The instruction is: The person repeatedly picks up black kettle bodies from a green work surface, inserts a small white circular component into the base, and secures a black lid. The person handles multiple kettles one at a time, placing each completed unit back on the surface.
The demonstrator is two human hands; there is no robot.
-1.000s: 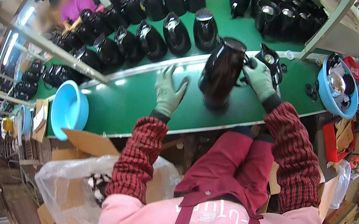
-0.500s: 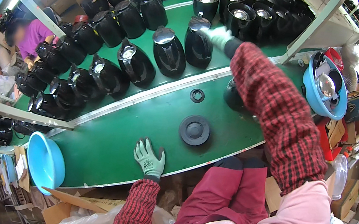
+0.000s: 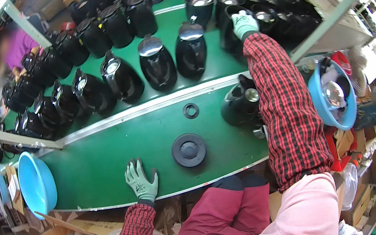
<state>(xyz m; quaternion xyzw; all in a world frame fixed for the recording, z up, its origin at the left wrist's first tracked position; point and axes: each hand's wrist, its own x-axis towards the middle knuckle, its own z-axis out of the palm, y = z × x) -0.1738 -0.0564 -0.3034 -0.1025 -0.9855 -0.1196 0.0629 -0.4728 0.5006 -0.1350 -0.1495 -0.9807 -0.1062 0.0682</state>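
My right hand [image 3: 244,25], gloved in pale green, reaches out to the far row and has its fingers over the rim of an open black jug body [image 3: 230,34]. Part of that rim is hidden under the glove. My left hand [image 3: 141,182] lies on the green worktop near its front edge, fingers spread, holding nothing. Between the hands a black round disc [image 3: 189,150] lies flat, with a small black ring [image 3: 191,111] beyond it. A black jug [image 3: 237,107] stands partly behind my right forearm. Closest to my right hand among the lidded jugs is one with a silver top [image 3: 191,50].
More black jugs [image 3: 122,78] line the raised green belt behind a metal rail [image 3: 165,102]. Blue basins stand at the left [image 3: 37,186] and right [image 3: 351,116], the right one full of parts. Metal posts [image 3: 324,28] rise beside the belt. A person in purple [image 3: 19,50] sits far left.
My right hand has moved from beside the silver-topped jug to the rim of an open jug body farther right. My left hand stays flat on the worktop. The whole view has shifted slightly.
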